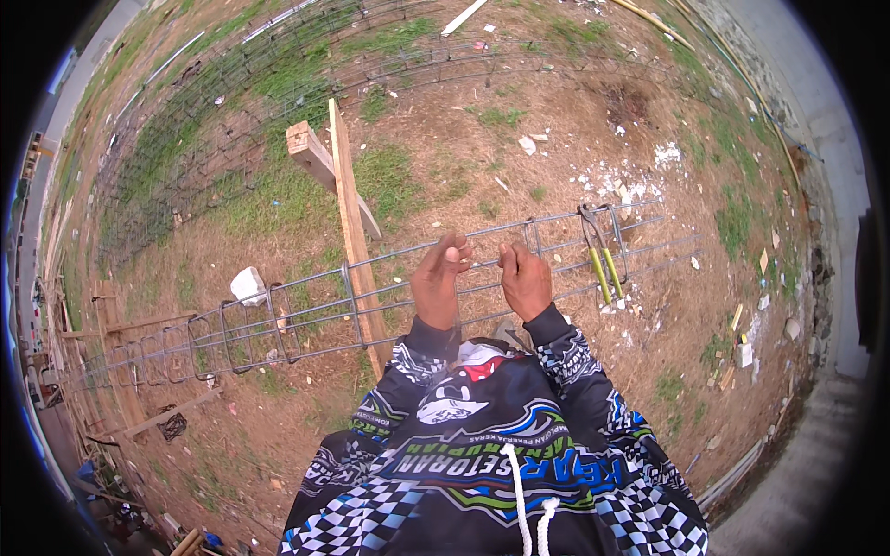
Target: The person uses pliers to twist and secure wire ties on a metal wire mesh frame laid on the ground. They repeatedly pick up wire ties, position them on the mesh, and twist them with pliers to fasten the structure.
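Note:
In front of me a long rebar cage (pixel 350 295) of several parallel rods and square stirrups runs from the far left to the right. My left hand (pixel 436 283) is over its rods with the fingers curled and the thumb raised. Just to its right, my right hand (pixel 527 280) is also closed, its fingers bent in toward the left one. Whatever is between the fingers of either hand is too small to make out. Right of my hands, pincers (pixel 601 261) with yellow-green handles hang on the cage, beside a stirrup near its end.
A wooden prop (pixel 345 208) with a crossing block (pixel 312 159) supports the cage, left of my hands. Another wooden frame (pixel 120 357) stands at the left end. Wire mesh cages (pixel 176 144) lie beyond on grass. A white lump (pixel 247 286) and pale rubble (pixel 612 185) are scattered about.

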`<act>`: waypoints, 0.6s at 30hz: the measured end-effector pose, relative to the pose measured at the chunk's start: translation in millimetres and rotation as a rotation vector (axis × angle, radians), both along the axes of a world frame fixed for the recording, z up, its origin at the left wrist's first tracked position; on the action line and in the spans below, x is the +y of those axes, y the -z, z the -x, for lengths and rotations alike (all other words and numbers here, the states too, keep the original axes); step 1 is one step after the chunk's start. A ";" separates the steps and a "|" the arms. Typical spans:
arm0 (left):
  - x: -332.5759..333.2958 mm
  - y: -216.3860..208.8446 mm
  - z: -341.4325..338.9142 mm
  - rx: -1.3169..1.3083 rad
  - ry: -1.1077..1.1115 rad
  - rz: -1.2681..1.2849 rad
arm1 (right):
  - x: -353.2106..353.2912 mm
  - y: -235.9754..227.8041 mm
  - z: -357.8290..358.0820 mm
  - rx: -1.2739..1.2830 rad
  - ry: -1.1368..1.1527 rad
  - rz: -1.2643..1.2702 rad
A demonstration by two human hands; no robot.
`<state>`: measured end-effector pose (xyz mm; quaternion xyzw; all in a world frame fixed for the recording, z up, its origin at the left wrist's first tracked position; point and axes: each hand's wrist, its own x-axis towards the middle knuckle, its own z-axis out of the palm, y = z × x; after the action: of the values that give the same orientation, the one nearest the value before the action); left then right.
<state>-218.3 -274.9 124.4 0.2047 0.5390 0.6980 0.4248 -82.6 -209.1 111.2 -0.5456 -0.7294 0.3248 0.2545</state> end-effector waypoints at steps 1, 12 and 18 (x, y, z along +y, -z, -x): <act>1.9 3.3 5.0 0.019 0.031 -0.015 | 1.1 1.7 -0.3 -0.013 -0.043 -0.011; 13.3 14.1 84.8 -0.230 0.728 -0.094 | 49.7 -14.6 -12.1 0.209 -0.710 0.728; 40.6 56.6 120.2 -0.108 0.727 -0.033 | 64.7 -18.2 20.0 -0.053 -0.723 0.399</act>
<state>-338.5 -234.2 67.7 0.3525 0.3963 0.5199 0.6696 -102.6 -144.5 129.4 -0.3010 -0.8031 0.5142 -0.0056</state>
